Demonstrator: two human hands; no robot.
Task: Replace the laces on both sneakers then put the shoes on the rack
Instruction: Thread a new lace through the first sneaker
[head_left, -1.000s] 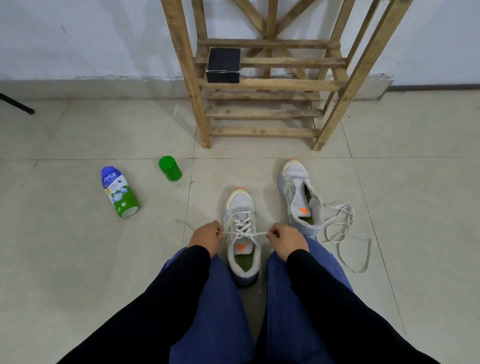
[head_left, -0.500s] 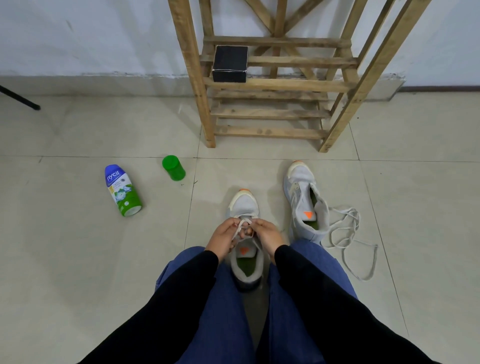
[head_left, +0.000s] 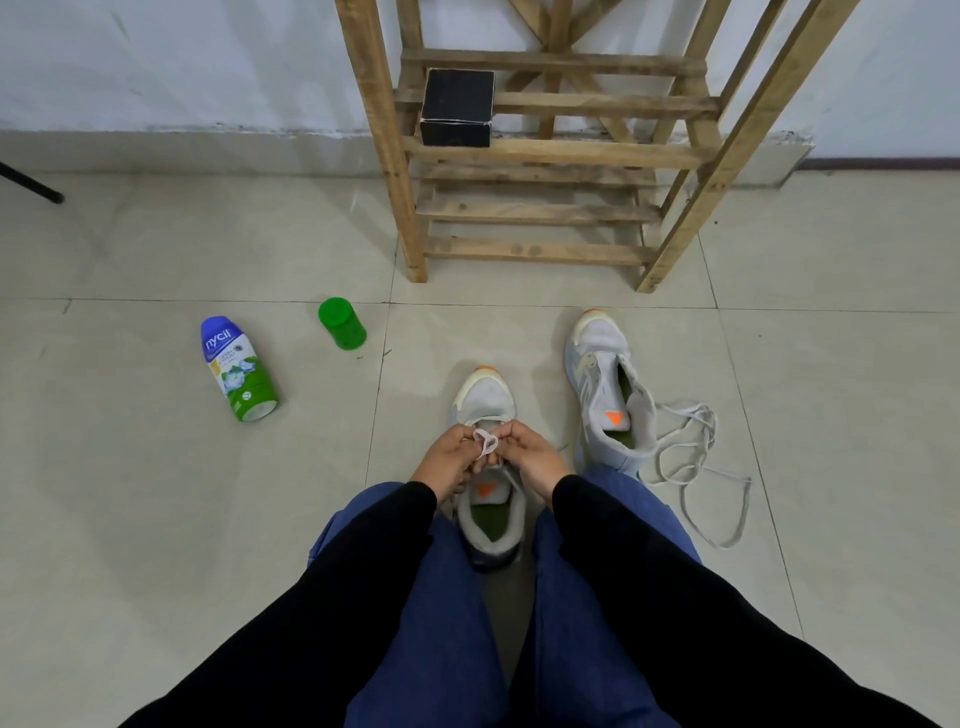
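Nycil bottle (head_left: 236, 374) and green cap (head_left: 342, 323) lie at ten o'clock, unlaced sneaker (head_left: 608, 395) at two. Left hand (head_left: 449, 460) and right hand (head_left: 535, 457) pinch the lace (head_left: 487, 441) on the near sneaker (head_left: 485, 395).

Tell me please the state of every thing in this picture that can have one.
Left hand, pinches the lace.
Right hand, pinches the lace.
Lace, looped between both hands.
Near sneaker, upright, laced.
Far sneaker, upright, unlaced.
Loose lace, tangled on floor beside far sneaker.
Bottle, lying on its side.
Green container, upright.
Black box, on the rack.
Rack, holds no shoes.
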